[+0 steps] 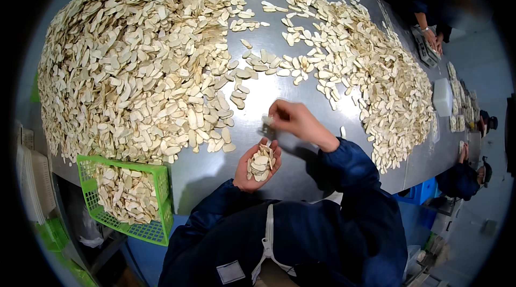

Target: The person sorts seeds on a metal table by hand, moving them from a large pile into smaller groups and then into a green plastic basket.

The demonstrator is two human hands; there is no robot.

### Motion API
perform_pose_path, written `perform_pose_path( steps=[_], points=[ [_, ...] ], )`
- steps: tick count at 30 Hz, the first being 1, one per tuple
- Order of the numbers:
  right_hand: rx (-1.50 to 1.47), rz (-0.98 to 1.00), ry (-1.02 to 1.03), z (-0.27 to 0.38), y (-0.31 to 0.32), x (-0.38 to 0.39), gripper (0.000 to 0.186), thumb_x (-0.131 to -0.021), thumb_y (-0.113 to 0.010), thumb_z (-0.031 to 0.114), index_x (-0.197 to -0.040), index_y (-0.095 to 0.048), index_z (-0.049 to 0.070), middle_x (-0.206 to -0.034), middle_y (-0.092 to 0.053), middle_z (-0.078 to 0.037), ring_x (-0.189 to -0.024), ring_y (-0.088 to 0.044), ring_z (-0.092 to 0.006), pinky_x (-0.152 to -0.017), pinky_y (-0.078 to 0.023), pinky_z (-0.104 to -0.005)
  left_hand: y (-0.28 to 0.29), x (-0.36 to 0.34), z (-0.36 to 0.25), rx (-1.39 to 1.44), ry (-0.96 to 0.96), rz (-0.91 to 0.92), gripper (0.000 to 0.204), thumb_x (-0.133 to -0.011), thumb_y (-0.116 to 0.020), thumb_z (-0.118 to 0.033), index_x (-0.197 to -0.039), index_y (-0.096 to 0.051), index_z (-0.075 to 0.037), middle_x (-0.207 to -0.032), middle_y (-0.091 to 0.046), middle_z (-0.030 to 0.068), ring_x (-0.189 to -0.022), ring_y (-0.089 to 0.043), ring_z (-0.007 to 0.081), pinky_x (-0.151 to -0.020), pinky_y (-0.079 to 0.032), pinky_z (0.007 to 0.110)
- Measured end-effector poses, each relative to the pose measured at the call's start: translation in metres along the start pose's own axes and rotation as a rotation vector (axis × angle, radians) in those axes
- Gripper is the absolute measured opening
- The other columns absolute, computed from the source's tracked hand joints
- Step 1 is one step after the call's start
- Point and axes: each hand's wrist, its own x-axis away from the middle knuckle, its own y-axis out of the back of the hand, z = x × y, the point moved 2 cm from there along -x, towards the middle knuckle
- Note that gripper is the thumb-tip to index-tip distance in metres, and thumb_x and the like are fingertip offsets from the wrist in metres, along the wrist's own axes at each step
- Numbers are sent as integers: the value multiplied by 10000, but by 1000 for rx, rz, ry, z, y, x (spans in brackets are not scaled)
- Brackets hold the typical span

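Cupped palm up near the table's front edge, my left hand (248,172) holds a small heap of pale dried slices (261,163). Just above and to the right of it, my right hand (299,121) pinches a single pale slice (267,120) between thumb and fingertips, apart from the heap. A very large mound of the same cream-coloured slices (140,66) covers the left of the metal table (290,91). A second, lower spread of slices (371,72) lies to the right. Loose slices run between the two piles.
A green plastic basket (164,190) full of slices sits at the front left. White stacked trays (36,179) stand at far left. At the right are a white container (443,97), a scale (424,50) with a co-worker's hands (432,40), and another person (463,179).
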Motion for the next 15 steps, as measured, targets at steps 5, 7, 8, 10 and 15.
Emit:
perform_pose_path(
  steps=[5, 7, 8, 10, 15],
  points=[
    [282, -329, -25, -21, 45, -18, 213, -795, -644, 134, -946, -615, -13, -729, -616, -72, -636, -549, -122, -597, -435, -248, -2, -3, 3, -12, 42, -17, 243, -962, -428, -246, -1112, -596, -156, -1208, -567, 71, -1134, -525, 259, -946, -444, 445],
    [396, -574, -5, -57, 66, -46, 188, -774, -629, 137, -889, -648, -10, -794, -644, -151, -692, -619, -275, -641, -479, -338, 5, -4, -2, -18, 85, 50, 253, -959, -421, -258, -1099, -612, -169, -1188, -570, 55, -1133, -519, 260, -937, -454, 457],
    [462, -588, 7, -63, 71, -59, 179, -779, -617, 139, -883, -650, -3, -798, -636, -152, -707, -614, -292, -643, -480, -355, 3, -3, -3, -70, 71, 49, 245, -960, -424, -250, -1100, -604, -160, -1161, -565, 65, -1105, -523, 268, -917, -470, 453],
    [586, -621, 16, -65, 74, -73, 164, -789, -593, 141, -872, -653, 13, -806, -621, -155, -736, -605, -326, -645, -480, -390, 7, -3, -3, -96, 72, 64, 240, -962, -422, -247, -1097, -597, -153, -1155, -562, 74, -1088, -527, 270, -909, -474, 453],
    [722, -584, 12, -70, 68, -77, 96, -774, -602, 134, -787, -626, 42, -775, -585, -139, -740, -589, -326, -646, -468, -402, 8, -5, -2, -134, 66, 21, 234, -971, -410, -238, -1092, -583, -138, -1134, -556, 85, -1067, -531, 272, -894, -483, 440]
  ],
)
